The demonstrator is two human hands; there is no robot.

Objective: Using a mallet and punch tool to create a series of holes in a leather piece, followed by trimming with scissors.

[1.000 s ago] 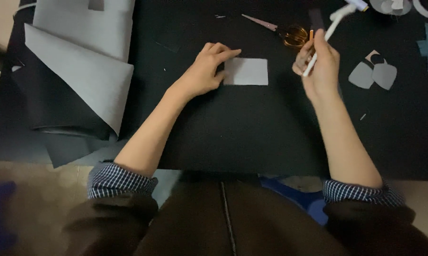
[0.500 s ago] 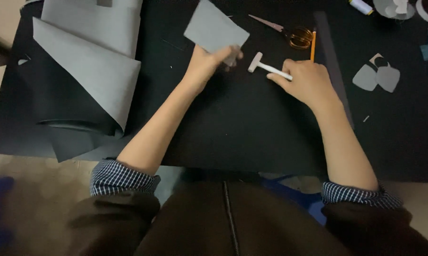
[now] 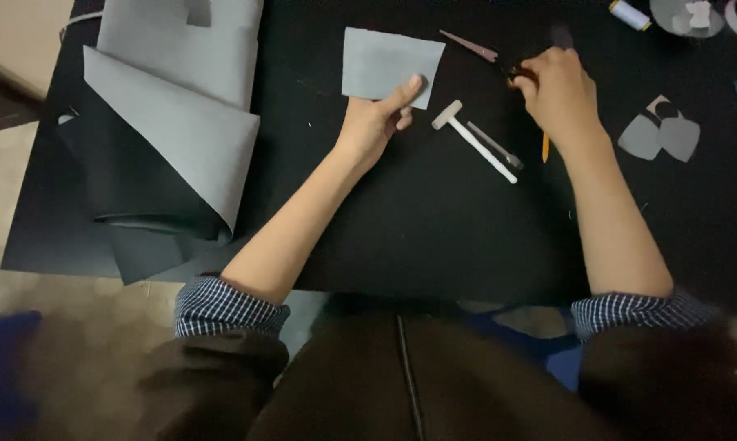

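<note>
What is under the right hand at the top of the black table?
Under the right hand lie the scissors: pinkish blades stick out left. The handles are mostly covered. An orange pencil tip pokes out below.

A small hammer [image 3: 473, 139] lies between the hands, scissors [image 3: 487, 55] behind it.

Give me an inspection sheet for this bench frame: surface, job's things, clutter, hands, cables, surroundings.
Surface: black mat, small pale scraps on it.
Job's things: grey rectangular piece, lifted off the mat at its lower edge; scissors, handles hidden under the right hand.
Clutter: white T-shaped tool, slim metal tool, orange pencil, grey cut shapes, thread spool, large folded grey sheets.
Hands: left hand pinches the grey piece; right hand rests on the scissors' handles, grip not clear.
Cables: nothing seen.
Surroundings: pale floor, left of the mat.
</note>
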